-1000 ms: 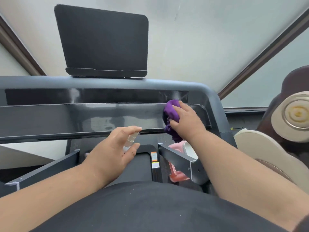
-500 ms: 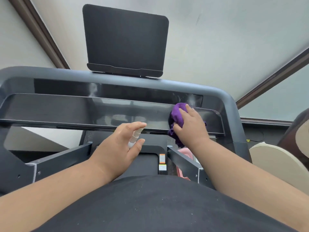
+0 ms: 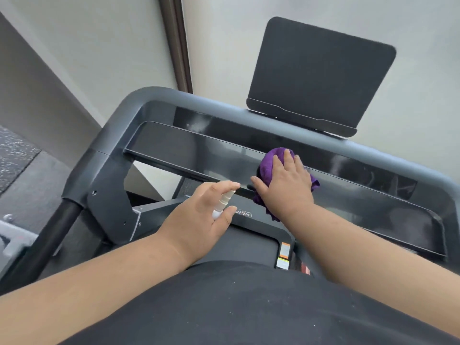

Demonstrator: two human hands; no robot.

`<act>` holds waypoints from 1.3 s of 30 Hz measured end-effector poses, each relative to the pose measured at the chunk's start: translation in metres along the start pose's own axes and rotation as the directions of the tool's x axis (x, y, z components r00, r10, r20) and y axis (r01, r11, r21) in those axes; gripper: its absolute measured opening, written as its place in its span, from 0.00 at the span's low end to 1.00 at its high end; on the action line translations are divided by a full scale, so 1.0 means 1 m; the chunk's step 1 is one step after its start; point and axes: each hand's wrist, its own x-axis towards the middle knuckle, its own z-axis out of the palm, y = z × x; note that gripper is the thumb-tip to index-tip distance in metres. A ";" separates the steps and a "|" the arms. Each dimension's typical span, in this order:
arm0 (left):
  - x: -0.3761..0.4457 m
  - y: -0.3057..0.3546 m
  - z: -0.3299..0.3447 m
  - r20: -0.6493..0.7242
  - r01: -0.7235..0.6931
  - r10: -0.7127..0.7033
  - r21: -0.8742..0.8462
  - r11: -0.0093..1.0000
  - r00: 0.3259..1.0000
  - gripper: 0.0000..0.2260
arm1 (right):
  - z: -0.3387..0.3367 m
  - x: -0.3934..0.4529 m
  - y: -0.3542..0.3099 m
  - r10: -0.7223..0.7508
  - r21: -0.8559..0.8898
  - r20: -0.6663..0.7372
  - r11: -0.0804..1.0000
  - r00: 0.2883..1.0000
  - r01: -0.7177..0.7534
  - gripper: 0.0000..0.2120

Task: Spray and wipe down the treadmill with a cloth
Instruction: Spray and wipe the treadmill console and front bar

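Observation:
The dark grey treadmill console slants across the view, its glossy black panel showing misty streaks. My right hand presses a bunched purple cloth flat against the panel near its middle. Just to the left, my left hand is closed around a small white spray bottle, whose nozzle points up toward the panel's lower edge. The black tablet holder stands above the console's top rail. Below the hands lies the treadmill belt with a warning sticker.
A black handrail drops down the left side of the frame. A dark wall trim strip runs up behind the console. Speckled flooring lies at the far left. My dark shirt fills the bottom of the view.
The view has swung left, so the console now slants. My right hand has slid the cloth leftward along the panel toward its middle. The left hand keeps hold of the spray bottle.

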 end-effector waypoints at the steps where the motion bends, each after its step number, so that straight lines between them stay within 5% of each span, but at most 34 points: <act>1: -0.003 -0.009 -0.009 -0.006 0.016 -0.016 0.002 1.000 1.000 0.20 | 0.000 0.003 -0.016 -0.012 0.000 0.003 1.000 1.000 0.012 0.42; 18: -0.064 -0.120 -0.128 -0.166 0.179 -0.184 -0.046 0.983 0.969 0.19 | -0.002 0.053 -0.239 -0.196 -0.113 0.167 0.970 0.966 0.216 0.62; 31: -0.083 -0.142 -0.145 -0.204 0.209 -0.226 -0.101 0.973 0.952 0.19 | 0.013 0.056 -0.293 -0.459 -0.136 0.098 0.873 0.883 0.469 0.44; 39: -0.071 -0.133 -0.148 -0.262 0.199 -0.209 -0.065 0.978 0.942 0.20 | 0.008 0.008 -0.272 -0.699 0.000 0.124 0.710 0.705 0.704 0.32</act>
